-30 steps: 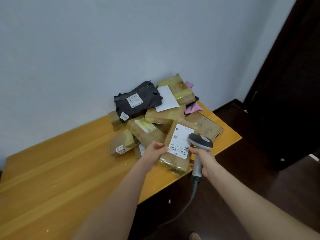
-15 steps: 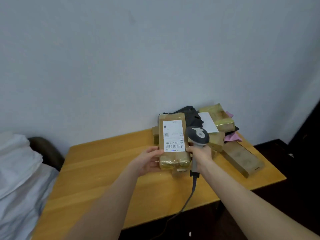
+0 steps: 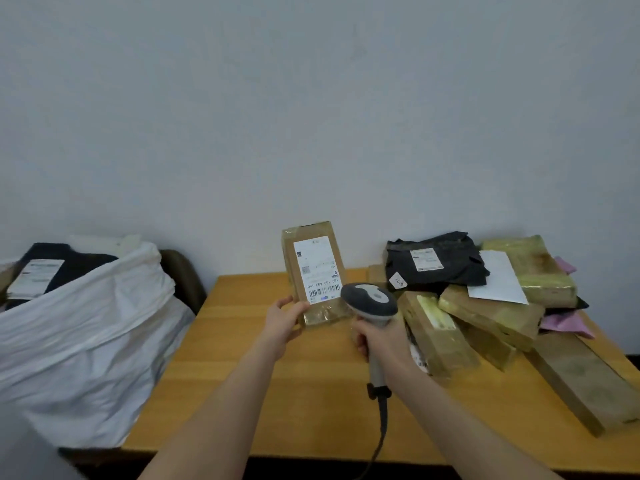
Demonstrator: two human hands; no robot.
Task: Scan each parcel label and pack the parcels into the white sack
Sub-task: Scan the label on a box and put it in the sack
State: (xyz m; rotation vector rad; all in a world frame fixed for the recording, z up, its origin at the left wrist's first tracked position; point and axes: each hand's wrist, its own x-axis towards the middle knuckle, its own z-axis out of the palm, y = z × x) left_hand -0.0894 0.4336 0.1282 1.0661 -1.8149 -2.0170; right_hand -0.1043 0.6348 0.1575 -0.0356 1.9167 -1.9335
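Seen from the head camera, the left hand point(image 3: 284, 320) pinches a brown parcel point(image 3: 289, 261) by its lower left corner, thumb on the front, holding it upright above the table point(image 3: 277, 393) with its label point(image 3: 318, 270) facing the camera, barcode at the bottom. The right hand point(image 3: 379, 341) is wrapped round the handle of a corded scanner point(image 3: 369, 299), whose head sits just beside the parcel's lower right corner. The two hands are apart. The white sack point(image 3: 90, 341) stands open at the table's left end, a dark labelled parcel point(image 3: 69, 268) showing in its mouth. At the right, a pile point(image 3: 485, 313) of brown boxes and a black mailer point(image 3: 440, 263) lies on the table against the wall.
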